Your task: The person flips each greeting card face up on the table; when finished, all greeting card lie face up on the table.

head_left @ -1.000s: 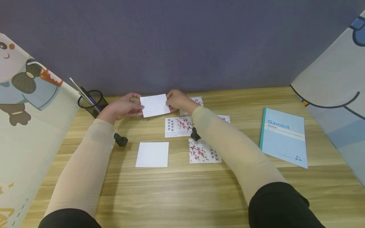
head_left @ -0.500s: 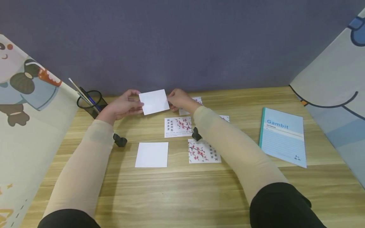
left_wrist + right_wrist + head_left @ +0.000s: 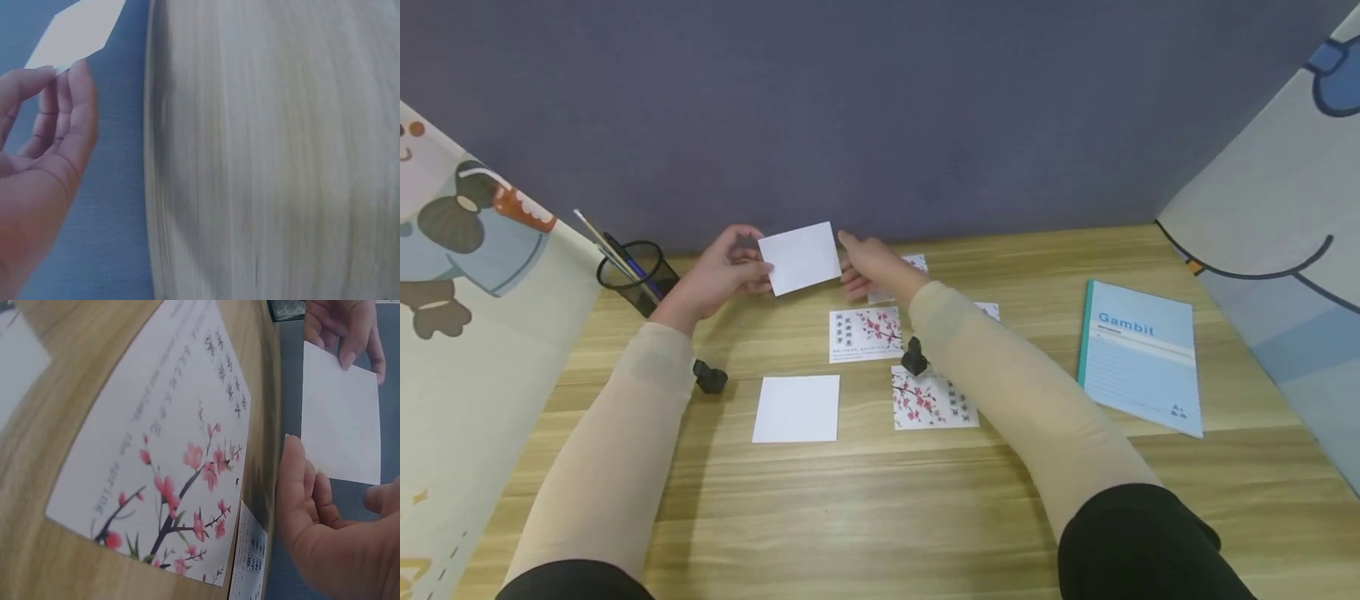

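A blank white card (image 3: 801, 258) is held up above the far side of the desk, tilted. My left hand (image 3: 718, 271) pinches its left edge between thumb and fingers; the left wrist view shows the same pinch at the card's (image 3: 81, 34) corner. Beside the opposite edge is my right hand (image 3: 876, 267). In the right wrist view its thumb stands apart from the card (image 3: 340, 419) and its fingers (image 3: 290, 481) are spread near the lower edge; whether they touch it I cannot tell.
Cards printed with pink blossoms (image 3: 865, 335) lie on the desk (image 3: 820, 517), some partly under my right arm. Nearer lies a blank white card (image 3: 796, 408). A mesh pen holder (image 3: 643, 287) stands at the far left, a blue notebook (image 3: 1138, 358) at right. A dark wall (image 3: 880, 117) rises behind.
The card has risen slightly and moved a little left, tilting more. My right hand has let go of its right edge, its thumb and fingers spreading apart. The left hand keeps its pinch.
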Available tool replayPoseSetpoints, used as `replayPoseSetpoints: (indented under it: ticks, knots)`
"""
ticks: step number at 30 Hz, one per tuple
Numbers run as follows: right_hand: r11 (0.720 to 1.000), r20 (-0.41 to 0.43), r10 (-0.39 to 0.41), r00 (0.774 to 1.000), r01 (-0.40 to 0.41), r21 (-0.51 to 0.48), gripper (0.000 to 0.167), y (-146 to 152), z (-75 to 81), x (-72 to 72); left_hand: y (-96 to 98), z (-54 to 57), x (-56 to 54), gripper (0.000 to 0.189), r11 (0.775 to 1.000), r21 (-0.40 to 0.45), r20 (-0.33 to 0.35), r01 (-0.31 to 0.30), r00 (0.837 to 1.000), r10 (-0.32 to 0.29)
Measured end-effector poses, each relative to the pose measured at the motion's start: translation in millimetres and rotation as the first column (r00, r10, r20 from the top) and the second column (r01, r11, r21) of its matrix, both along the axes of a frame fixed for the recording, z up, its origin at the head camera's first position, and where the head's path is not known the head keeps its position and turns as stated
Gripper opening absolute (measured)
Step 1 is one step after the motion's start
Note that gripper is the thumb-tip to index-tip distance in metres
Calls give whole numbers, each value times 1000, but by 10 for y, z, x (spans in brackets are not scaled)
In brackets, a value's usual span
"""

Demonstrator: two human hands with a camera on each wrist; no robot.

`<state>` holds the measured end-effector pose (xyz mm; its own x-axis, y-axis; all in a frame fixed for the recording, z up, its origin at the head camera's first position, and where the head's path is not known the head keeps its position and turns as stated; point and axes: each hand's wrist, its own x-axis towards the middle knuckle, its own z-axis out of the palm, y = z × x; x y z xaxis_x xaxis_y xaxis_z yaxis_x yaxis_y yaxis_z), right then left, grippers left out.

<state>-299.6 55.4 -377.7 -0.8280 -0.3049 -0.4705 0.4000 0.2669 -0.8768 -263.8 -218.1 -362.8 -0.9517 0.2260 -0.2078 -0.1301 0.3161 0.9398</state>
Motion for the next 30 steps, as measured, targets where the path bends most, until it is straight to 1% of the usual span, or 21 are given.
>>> replayPoseSetpoints:
  ticks: [4,6,8,11,15,21,27,30]
  knots:
    - [996,58,7,998,-2,-84,76,4,0,-4,10,-9,29,45,998,-58,-103,0,995,-6]
    - [991,94,4,996,8,-134,75,6,-5,-13,29,-14,38,42,997,-78,-164,-4,986,-9]
    - [983,128,3,992,21,-184,74,9,-10,-24,47,-18,48,39,995,-97,-223,-5,975,-17]
    - [965,184,-9,983,57,-256,73,21,-15,-43,60,-26,57,35,995,-97,-278,-1,960,-27]
    - [945,232,-27,972,100,-312,71,44,-11,-53,63,-40,56,31,994,-109,-315,20,948,-53]
    - [937,247,-40,968,122,-329,64,74,-14,-63,80,-60,61,28,981,-190,-370,33,923,-103]
    - [931,249,-24,968,113,-347,61,79,-24,-78,89,-61,74,24,971,-236,-380,21,918,-112]
    - [929,235,-14,972,100,-358,59,77,-25,-80,97,-61,81,23,972,-235,-392,25,912,-119]
